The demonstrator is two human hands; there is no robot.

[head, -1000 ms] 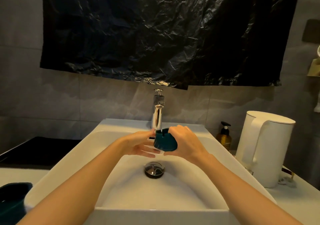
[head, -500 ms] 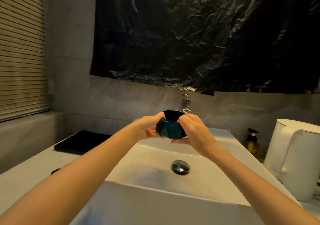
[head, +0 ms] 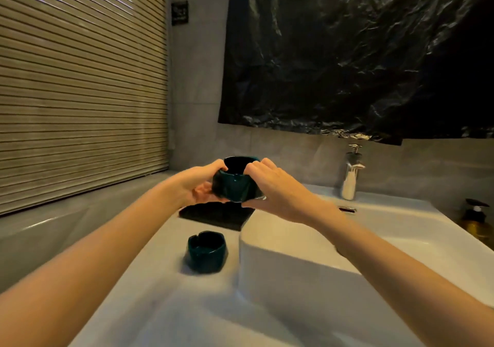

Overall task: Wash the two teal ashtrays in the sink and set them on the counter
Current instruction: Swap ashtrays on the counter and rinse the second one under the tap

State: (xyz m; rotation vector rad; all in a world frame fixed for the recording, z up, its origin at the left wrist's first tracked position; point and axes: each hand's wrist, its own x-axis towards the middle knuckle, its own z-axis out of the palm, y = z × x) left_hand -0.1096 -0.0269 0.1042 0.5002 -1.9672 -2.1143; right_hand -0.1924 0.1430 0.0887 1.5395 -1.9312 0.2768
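Counter (head: 149, 293) bears teal ashtray (head: 207, 251); left hand (head: 199, 186), right hand (head: 278, 194) grip second ashtray (head: 234, 186); wall sign (head: 180, 12) illegible.

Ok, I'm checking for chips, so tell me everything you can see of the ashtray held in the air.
The held teal ashtray is a squat, glossy, glazed-looking bowl with a notched rim and dark inside. It is about upright, in the air over the counter left of the sink, gripped between the left hand and right hand. No chip shows; the hands hide its sides.
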